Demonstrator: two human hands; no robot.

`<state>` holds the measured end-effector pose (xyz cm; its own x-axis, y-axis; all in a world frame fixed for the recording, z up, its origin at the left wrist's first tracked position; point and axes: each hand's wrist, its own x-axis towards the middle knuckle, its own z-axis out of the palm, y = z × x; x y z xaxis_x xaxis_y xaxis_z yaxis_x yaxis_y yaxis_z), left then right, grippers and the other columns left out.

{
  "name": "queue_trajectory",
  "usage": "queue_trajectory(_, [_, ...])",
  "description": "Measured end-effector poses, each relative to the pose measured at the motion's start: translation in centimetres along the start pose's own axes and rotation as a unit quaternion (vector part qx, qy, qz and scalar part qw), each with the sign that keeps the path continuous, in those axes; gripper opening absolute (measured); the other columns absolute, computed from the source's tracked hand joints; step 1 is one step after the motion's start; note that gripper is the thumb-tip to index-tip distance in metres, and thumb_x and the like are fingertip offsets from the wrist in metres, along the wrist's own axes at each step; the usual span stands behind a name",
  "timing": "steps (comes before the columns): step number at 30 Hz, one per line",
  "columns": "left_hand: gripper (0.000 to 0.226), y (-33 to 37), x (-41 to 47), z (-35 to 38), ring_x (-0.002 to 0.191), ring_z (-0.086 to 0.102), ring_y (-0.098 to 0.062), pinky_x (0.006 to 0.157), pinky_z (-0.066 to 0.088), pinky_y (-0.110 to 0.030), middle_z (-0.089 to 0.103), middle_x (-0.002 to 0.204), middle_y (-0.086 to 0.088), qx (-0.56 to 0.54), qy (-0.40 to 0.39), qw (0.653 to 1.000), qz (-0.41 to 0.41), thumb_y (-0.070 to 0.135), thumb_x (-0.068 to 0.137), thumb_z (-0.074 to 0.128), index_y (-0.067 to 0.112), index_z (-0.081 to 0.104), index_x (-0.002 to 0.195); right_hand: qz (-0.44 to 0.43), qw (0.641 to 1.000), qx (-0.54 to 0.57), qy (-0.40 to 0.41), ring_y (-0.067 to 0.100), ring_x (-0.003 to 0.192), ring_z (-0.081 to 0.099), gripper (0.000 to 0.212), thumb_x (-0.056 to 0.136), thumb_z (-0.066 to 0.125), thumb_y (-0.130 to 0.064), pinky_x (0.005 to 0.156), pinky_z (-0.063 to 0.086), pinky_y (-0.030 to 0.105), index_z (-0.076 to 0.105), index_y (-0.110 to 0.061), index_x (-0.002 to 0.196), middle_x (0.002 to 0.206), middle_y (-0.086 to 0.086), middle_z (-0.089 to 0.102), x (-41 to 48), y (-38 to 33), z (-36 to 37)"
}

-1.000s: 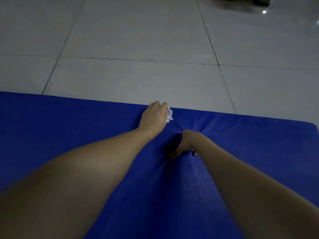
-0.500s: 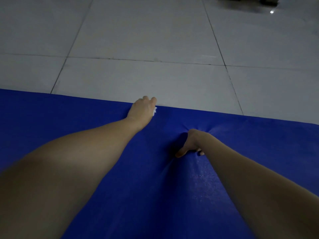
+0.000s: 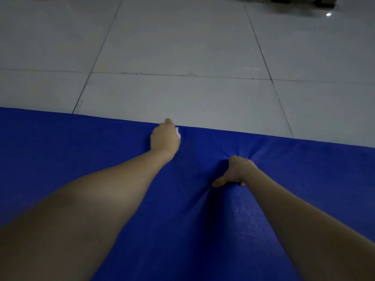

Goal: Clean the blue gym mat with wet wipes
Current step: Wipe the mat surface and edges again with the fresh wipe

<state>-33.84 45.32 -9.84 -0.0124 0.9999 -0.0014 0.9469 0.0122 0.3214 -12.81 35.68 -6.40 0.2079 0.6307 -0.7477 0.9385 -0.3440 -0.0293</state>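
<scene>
Head view: the blue gym mat [image 3: 60, 151] fills the lower half of the picture, and its far edge runs across the middle against the pale tiled floor [image 3: 182, 47]. The left hand [image 3: 165, 138] sits right on that far edge, fingers curled down over a white wet wipe [image 3: 178, 133], of which only a small corner shows at the hand's right side. One fingertip pokes just past the mat's edge. The right hand [image 3: 235, 171] is planted on the mat, nearer the person and to the right of the left hand. It presses in hard enough that creases fan out around it, with the thumb out to the side. Whether its fingers lie flat or bunch the cover I cannot tell. The main risk, I judge, is the wipe sliding off the mat's edge onto the floor and carrying floor dirt back onto the mat. The creases could also hide strips that the wipe skips, and a shift of weight on the bracing hand might drag the cover. Along the far edge the mat runs bare to both sides, so there is open room to sweep either way. Beyond the mat, the floor holds only dark objects [image 3: 294, 1] well away.
</scene>
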Motion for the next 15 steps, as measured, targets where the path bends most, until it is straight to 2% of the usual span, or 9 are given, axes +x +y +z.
queue_trajectory(2, [0.029, 3.2, -1.5, 1.1, 0.084, 0.062, -0.030, 0.058, 0.037, -0.035, 0.065, 0.100, -0.014, 0.005, -0.023, 0.999, 0.046, 0.034, 0.105, 0.049, 0.005, 0.052, 0.109, -0.005, 1.000, 0.001, -0.004, 0.025, 0.088, 0.065, 0.085, 0.052, 0.084, -0.074, 0.088, 0.056, 0.040, 0.043, -0.018, 0.103, 0.086, 0.002, 0.059, 0.0, 0.0, -0.2])
queue_trajectory(4, [0.031, 6.3, -3.7, 2.5, 0.087, 0.064, -0.030, 0.060, 0.037, -0.036, 0.064, 0.100, -0.013, 0.028, -0.048, 0.990, 0.126, 0.036, 0.104, 0.049, 0.006, 0.052, 0.113, -0.002, 1.000, 0.006, -0.011, 0.026, 0.093, 0.067, 0.088, 0.053, 0.086, -0.072, 0.091, 0.056, 0.041, 0.045, -0.018, 0.109, 0.092, 0.002, 0.059, 0.0, -0.1, -0.3])
queue_trajectory(7, [0.019, 7.9, -5.5, 3.5, 0.076, 0.054, -0.021, 0.062, 0.035, -0.034, 0.060, 0.094, -0.006, 0.079, -0.058, 0.968, 0.230, 0.028, 0.103, 0.050, 0.011, 0.049, 0.112, 0.014, 1.000, 0.018, -0.018, 0.026, 0.098, 0.066, 0.094, 0.053, 0.088, -0.068, 0.093, 0.057, 0.041, 0.048, -0.016, 0.120, 0.097, 0.003, 0.059, 0.1, -0.1, -0.2])
queue_trajectory(9, [0.016, 7.0, -4.7, 3.0, 0.069, 0.045, -0.019, 0.061, 0.032, -0.033, 0.053, 0.083, -0.002, 0.115, -0.058, 0.955, 0.267, 0.026, 0.105, 0.044, 0.013, 0.051, 0.111, 0.013, 0.999, 0.028, -0.027, 0.027, 0.102, 0.064, 0.096, 0.055, 0.089, -0.065, 0.094, 0.056, 0.043, 0.047, -0.016, 0.125, 0.098, 0.002, 0.054, 0.3, -0.2, -0.4])
queue_trajectory(12, [0.018, 4.5, -3.2, 1.6, 0.066, 0.043, -0.019, 0.058, 0.029, -0.033, 0.045, 0.077, -0.001, 0.121, -0.055, 0.958, 0.255, 0.023, 0.104, 0.039, 0.012, 0.053, 0.109, 0.015, 0.998, 0.044, -0.041, 0.028, 0.101, 0.064, 0.102, 0.055, 0.092, -0.058, 0.094, 0.057, 0.045, 0.042, -0.016, 0.133, 0.101, 0.003, 0.051, 0.5, -0.3, -0.7])
queue_trajectory(15, [0.016, 1.2, -2.6, 0.0, 0.066, 0.044, -0.022, 0.055, 0.027, -0.034, 0.047, 0.075, -0.002, 0.110, -0.047, 0.973, 0.198, 0.020, 0.102, 0.039, 0.013, 0.053, 0.103, 0.019, 0.998, 0.049, -0.040, 0.029, 0.103, 0.064, 0.106, 0.055, 0.093, -0.057, 0.095, 0.055, 0.046, 0.040, -0.016, 0.137, 0.119, 0.007, 0.052, 0.8, -0.2, -0.6])
